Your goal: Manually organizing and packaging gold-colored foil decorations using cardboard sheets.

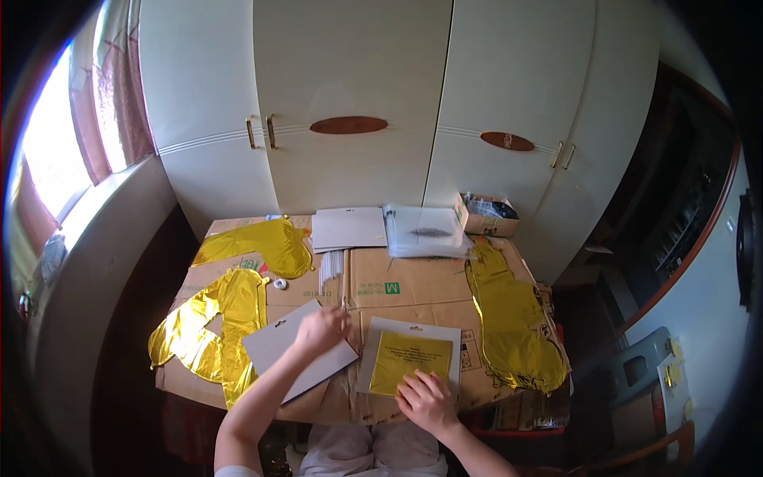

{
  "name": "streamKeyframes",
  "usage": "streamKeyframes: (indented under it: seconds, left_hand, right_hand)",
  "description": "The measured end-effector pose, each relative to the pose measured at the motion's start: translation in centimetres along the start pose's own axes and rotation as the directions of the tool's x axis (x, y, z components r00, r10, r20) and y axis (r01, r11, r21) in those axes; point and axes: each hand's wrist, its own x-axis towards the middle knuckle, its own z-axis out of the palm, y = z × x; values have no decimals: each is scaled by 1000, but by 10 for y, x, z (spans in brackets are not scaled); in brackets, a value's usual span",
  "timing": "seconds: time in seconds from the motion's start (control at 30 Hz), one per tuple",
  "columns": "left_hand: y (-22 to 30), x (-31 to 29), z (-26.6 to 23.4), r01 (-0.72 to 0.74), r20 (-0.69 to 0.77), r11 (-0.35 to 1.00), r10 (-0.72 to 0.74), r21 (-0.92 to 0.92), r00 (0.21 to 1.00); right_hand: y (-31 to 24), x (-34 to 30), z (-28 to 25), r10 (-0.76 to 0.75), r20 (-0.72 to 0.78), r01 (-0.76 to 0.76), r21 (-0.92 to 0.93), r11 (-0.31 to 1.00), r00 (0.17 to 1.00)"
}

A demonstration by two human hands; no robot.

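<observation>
A folded gold foil balloon [389, 367] lies on a white card with a hanging hole [455, 334], in front of me and a little right. My right hand [427, 401] rests on the foil's lower right part, fingers spread and pressing lightly. To the left, my left hand [323, 328] is closed in a fist above a second white card [278, 342], which lies slanted. Whatever its fingers may hold is too small to make out. Dark printed lines run across the upper part of the folded foil.
Flat gold foil balloons lie at left [242, 310], far left [270, 246] and right [509, 326] on the cardboard-covered table [397, 278]. Along the back are white cards [348, 226], clear plastic bags [421, 226] and a small box [486, 222]. White straws [331, 266] and a tape roll [280, 284] lie nearer.
</observation>
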Motion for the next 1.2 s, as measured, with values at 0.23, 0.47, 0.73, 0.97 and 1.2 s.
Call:
streamKeyframes:
  seconds: [0.23,0.47,0.73,0.97,1.2]
  left_hand:
    - [-64,90,11,482,117,826,-531,294,839]
    - [-72,88,10,509,215,831,-552,226,806]
    - [-54,38,-28,461,56,883,-457,-92,888]
    - [85,-117,-70,-17,37,880,39,-474,999]
    - [109,-147,-12,-146,-39,945,141,-292,989]
  right_hand:
    - [-1,3,0,-75,3,75,28,997,997]
    - [3,9,3,-59,35,57,57,997,998]
    - [6,12,9,-34,-37,37,95,995,999]
    - [5,11,10,-22,-76,30,111,993,997]
    - [6,10,11,-12,-62,18,104,994,998]
